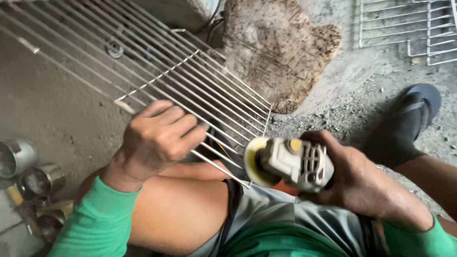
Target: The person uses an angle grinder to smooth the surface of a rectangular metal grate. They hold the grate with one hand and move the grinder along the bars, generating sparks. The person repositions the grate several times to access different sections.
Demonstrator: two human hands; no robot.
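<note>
Mid-grind on a wire rack (190, 81): left hand (157, 138) clenched around its near edge, right hand (354, 178) wrapped around an angle grinder (288, 162), disc at the corner; most bars apparently untouched.

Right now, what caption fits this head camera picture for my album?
Left hand grips a wire rack while right hand holds an angle grinder at its edge.

Wire rack (157, 71): resting across the knee, gripped at its near edge by the left hand (154, 138). Angle grinder (290, 162): in the right hand (354, 178), just right of the rack's corner. Wooden block (281, 47) behind; metal cans (28, 171) at left.
</note>
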